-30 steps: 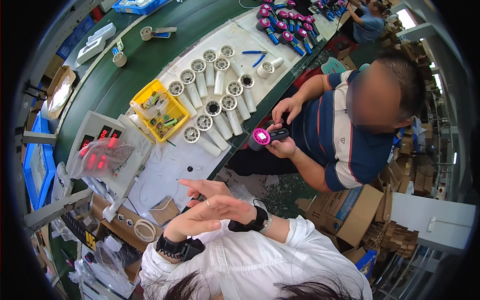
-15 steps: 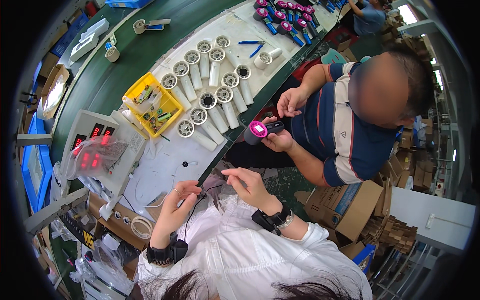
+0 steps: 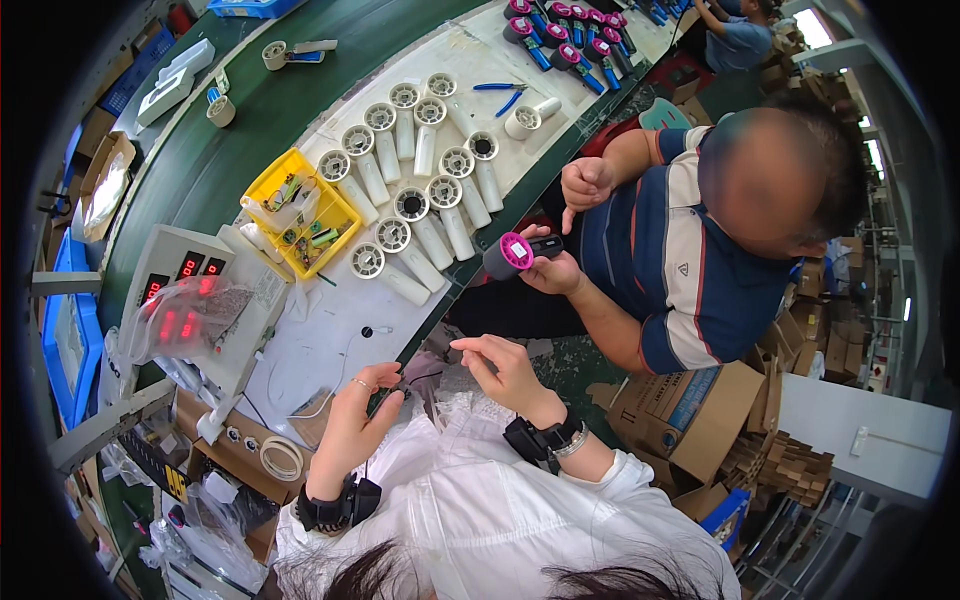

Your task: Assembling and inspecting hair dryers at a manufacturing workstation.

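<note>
My left hand point(image 3: 357, 418) is raised over the near edge of the table, fingers apart, holding nothing. To its right, my right hand point(image 3: 505, 374) hangs in front of my white shirt, also empty, thumb and fingers apart. A thin dark cable by my left hand is partly hidden. Beyond my right hand, a co-worker's hand point(image 3: 562, 277) holds a dark device shaped like a hair dryer point(image 3: 497, 258), with a pink round end. The co-worker's other hand point(image 3: 584, 186) is above it, index finger pointing down. Several white hair-dryer-shaped housings point(image 3: 432, 237) lie in rows on the table.
A yellow bin point(image 3: 343, 245) with small circuit parts stands beside a power supply point(image 3: 178, 290) with red digits. Blue pliers point(image 3: 508, 98) and pink-ended assemblies point(image 3: 566, 57) lie farther along. A cardboard box point(image 3: 690, 405) is at right, a tape roll point(image 3: 281, 457) at left.
The co-worker's free hand has lifted and now points a finger down, and the dark device has shifted slightly left. My hands stay nearly in place, the left thumb a little farther out.
</note>
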Motion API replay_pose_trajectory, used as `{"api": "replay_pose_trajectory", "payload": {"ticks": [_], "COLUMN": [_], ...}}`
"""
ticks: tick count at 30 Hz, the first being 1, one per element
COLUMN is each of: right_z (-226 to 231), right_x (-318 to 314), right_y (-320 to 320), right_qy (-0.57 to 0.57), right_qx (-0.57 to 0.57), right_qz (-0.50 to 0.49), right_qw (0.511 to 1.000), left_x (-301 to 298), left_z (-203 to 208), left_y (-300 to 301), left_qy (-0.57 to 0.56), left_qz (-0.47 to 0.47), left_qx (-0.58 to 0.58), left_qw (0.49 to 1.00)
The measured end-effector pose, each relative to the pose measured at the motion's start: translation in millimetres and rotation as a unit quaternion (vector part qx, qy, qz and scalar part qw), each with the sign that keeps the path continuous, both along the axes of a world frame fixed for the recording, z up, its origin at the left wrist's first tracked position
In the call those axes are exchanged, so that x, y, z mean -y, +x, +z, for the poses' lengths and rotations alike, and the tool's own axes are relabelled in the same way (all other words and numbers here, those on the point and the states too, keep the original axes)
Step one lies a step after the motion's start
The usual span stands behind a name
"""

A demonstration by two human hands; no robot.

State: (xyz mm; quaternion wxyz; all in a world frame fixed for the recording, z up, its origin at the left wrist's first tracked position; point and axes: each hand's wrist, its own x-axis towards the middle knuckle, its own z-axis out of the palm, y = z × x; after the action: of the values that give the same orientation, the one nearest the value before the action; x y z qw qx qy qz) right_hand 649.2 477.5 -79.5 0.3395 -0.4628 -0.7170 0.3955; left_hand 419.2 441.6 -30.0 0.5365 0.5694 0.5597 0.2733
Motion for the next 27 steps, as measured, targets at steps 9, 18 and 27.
{"api": "replay_pose_trajectory", "payload": {"ticks": [9,18,27], "right_z": [-5.7,-5.3,-14.5], "right_x": [-3.2,-3.7,-7.5], "right_y": [-5.7,-0.9,10.4], "right_qy": [-0.004,0.001,0.020], "right_qx": [0.020,0.027,0.031], "right_qz": [0.014,0.008,-0.035], "right_qw": [1.000,1.000,0.999], "left_x": [-3.0,-8.3,-7.8], "left_z": [0.0,3.0,-1.4], "left_y": [-3.3,-3.8,-6.9], "left_qy": [0.026,0.063,0.082], "left_qz": [-0.027,-0.108,-0.120], "left_qx": [-0.064,-0.167,-0.203], "left_qw": [0.997,0.978,0.968]}}
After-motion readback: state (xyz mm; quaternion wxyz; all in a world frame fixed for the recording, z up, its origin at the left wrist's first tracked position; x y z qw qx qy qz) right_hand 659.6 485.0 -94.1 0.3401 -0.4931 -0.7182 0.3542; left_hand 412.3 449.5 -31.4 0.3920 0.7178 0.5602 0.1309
